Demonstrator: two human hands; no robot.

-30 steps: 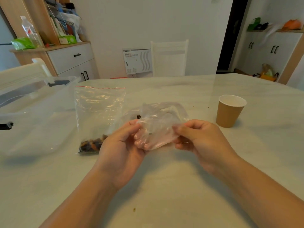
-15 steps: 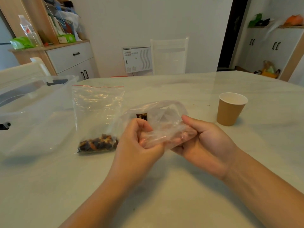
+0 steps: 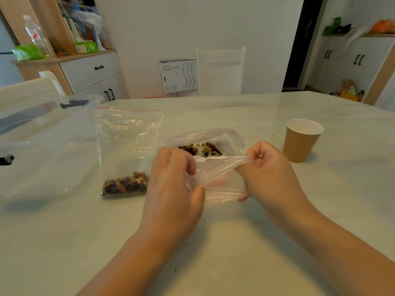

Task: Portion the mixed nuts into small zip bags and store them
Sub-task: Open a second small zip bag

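Plastic storage box (image 3: 42, 146), clear and large, sits at nine o'clock on the pale tabletop (image 3: 213, 242). Just right of it stands a zip bag (image 3: 128, 146) with a red seal line, a small heap of mixed nuts (image 3: 126, 184) at its bottom. At the centre, the left hand (image 3: 173, 189) curls its fingers (image 3: 188, 165) round the near edge of a second clear bag (image 3: 213, 180), pinching the film. Loose nuts (image 3: 201, 148) show at twelve o'clock from the hands, inside or behind that bag; I cannot tell which. The right hand (image 3: 271, 178) pinches the same film between thumb and curled fingers (image 3: 256, 154), pulling it taut. A brown paper cup (image 3: 302, 141) stands upright at two o'clock, apart from the hands.
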